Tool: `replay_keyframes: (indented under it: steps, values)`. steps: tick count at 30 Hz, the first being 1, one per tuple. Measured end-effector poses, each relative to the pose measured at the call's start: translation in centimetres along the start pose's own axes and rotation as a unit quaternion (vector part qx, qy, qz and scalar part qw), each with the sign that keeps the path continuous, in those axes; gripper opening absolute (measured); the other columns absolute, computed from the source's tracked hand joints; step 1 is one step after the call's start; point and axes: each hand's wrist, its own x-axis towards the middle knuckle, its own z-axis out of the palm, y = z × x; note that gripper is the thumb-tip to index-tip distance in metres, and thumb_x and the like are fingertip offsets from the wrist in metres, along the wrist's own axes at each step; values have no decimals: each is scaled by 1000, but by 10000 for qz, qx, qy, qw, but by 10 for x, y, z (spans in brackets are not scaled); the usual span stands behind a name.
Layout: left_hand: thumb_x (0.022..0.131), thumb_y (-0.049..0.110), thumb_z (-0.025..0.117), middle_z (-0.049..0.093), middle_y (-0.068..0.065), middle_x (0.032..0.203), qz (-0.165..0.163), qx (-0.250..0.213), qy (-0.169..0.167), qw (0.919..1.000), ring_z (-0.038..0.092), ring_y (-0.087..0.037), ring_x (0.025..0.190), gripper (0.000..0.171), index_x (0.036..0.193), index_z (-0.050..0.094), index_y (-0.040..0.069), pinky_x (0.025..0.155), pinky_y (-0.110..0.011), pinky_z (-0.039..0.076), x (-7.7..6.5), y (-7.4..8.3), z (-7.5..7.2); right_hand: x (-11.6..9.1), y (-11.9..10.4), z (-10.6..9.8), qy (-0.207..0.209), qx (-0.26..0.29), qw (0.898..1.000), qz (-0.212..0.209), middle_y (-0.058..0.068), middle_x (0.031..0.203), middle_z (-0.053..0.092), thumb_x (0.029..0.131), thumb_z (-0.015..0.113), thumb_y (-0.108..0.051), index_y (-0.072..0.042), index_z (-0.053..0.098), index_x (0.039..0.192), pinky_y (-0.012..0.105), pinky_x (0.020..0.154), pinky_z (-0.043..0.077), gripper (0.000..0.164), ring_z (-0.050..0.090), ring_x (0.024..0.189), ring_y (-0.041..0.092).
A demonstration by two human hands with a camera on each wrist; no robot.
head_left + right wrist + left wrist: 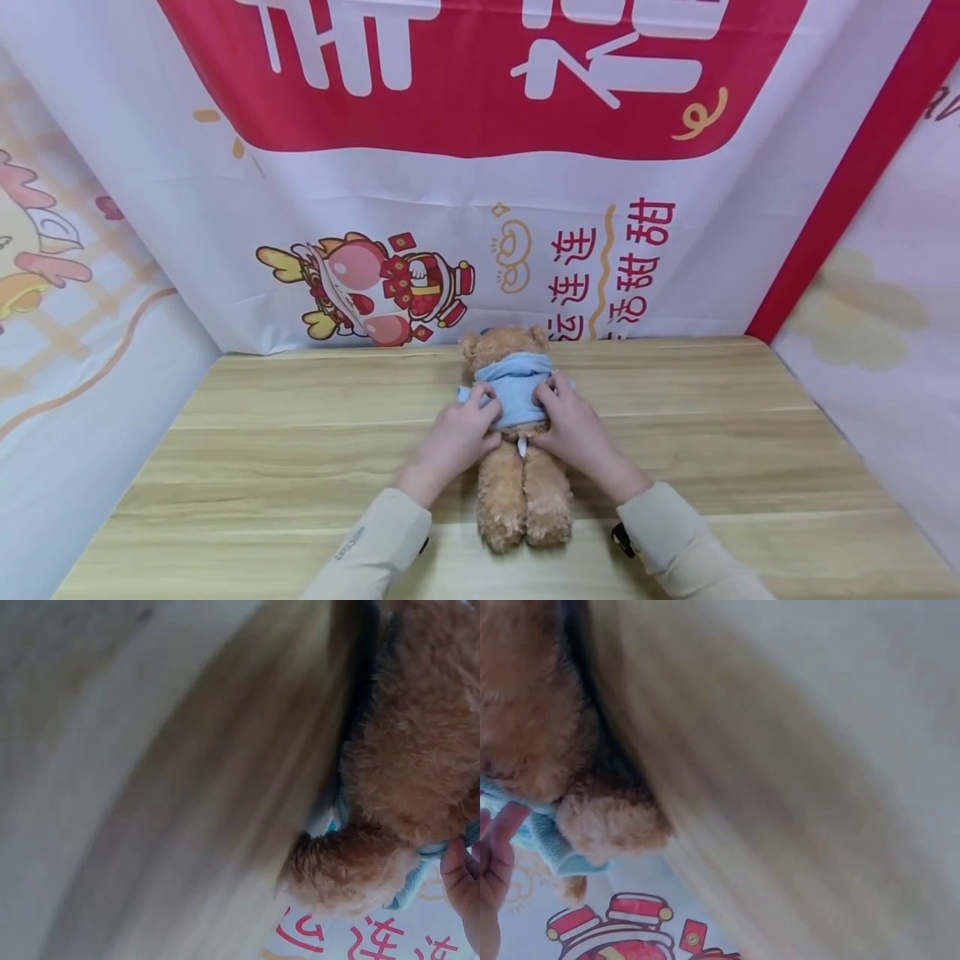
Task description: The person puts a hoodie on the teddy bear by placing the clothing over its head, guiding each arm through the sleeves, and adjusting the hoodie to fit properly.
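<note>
A brown plush teddy bear point(501, 500) lies stretched out on the table, its legs toward me and its face out of sight. It wears a light blue shirt point(516, 392), bunched up around the upper body. My left hand point(461, 427) pinches the shirt's left side with curled fingers. On the opposite side, my right hand point(576, 427) grips the shirt near the hem; in the right wrist view, fingertips point(453, 859) hold the blue edge point(433, 851) against the fur. Between the legs a small white tag point(522, 447) sticks out.
The wooden table point(300, 467) reaches to a white and red printed cloth point(420, 192) hanging behind the bear's head. More printed cloth point(862, 292) hangs along the right side, and a similar sheet point(90, 333) on the left.
</note>
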Motion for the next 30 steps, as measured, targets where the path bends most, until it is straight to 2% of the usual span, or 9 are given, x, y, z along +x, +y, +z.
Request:
replay_keyframes:
  steps: [4, 8, 11, 13, 16, 19, 24, 30]
  values:
    - [79, 26, 73, 56, -5, 109, 40, 89, 25, 9999, 52, -10, 54, 23, 91, 57, 14, 46, -23, 41, -1, -1, 0, -2, 1, 2, 103, -18, 9999, -23, 9, 104, 52, 60, 87, -15, -12, 53, 91, 38, 69, 54, 46, 60, 84, 24]
    - [78, 39, 71, 55, -10, 114, -524, -251, -428, 9974, 61, -19, 80, 37, 97, 55, 11, 69, -32, 51, 1, -4, -7, 0, 3, 1, 252, 270, 9993, -33, 8, 102, 50, 60, 86, -12, -10, 53, 96, 35, 69, 54, 49, 58, 81, 21]
    - [74, 55, 70, 54, -11, 115, -833, -493, -645, 9932, 57, -25, 101, 57, 105, 53, 9, 89, -41, 49, 6, -4, -11, 1, 3, -2, 212, 404, 9988, -148, 7, 103, 51, 63, 86, -15, -9, 53, 101, 36, 76, 55, 51, 59, 84, 20]
    - [73, 61, 69, 53, -13, 122, -863, -620, -718, 9917, 55, -27, 111, 69, 116, 52, 9, 95, -44, 48, 8, -2, -11, 2, 3, -5, 68, 568, 9979, -300, 7, 105, 53, 67, 85, -17, -8, 53, 105, 35, 80, 55, 50, 59, 89, 20]
    - [77, 59, 69, 48, -14, 134, -747, -769, -818, 9909, 52, -30, 122, 72, 132, 50, 17, 99, -49, 46, 11, 3, -11, 3, 5, -11, -212, 1062, 9929, -499, 7, 111, 56, 72, 82, -17, -7, 54, 111, 36, 88, 53, 49, 59, 100, 20]
    - [81, 51, 69, 43, -15, 143, -671, -743, -980, 9901, 49, -32, 128, 65, 138, 47, 28, 98, -52, 47, 12, 5, -11, 5, 13, -17, -307, 1415, 9880, -540, 8, 111, 59, 77, 78, -15, -6, 55, 112, 38, 90, 51, 42, 58, 102, 21]
    - [85, 46, 67, 45, -13, 141, -522, -599, -928, 9925, 53, -32, 124, 57, 136, 50, 29, 86, -49, 54, 11, 6, -10, 8, 30, -18, -75, 1132, 9926, -430, 10, 105, 62, 79, 69, -4, -5, 61, 104, 43, 90, 51, 26, 60, 99, 25]
    - [87, 44, 66, 47, -13, 139, -259, -257, -696, 9969, 57, -31, 118, 52, 134, 52, 30, 73, -43, 57, 9, 7, -5, 13, 41, -15, -328, 1144, 9906, -671, 13, 109, 68, 89, 54, 4, -2, 65, 110, 43, 92, 52, 24, 64, 104, 29]
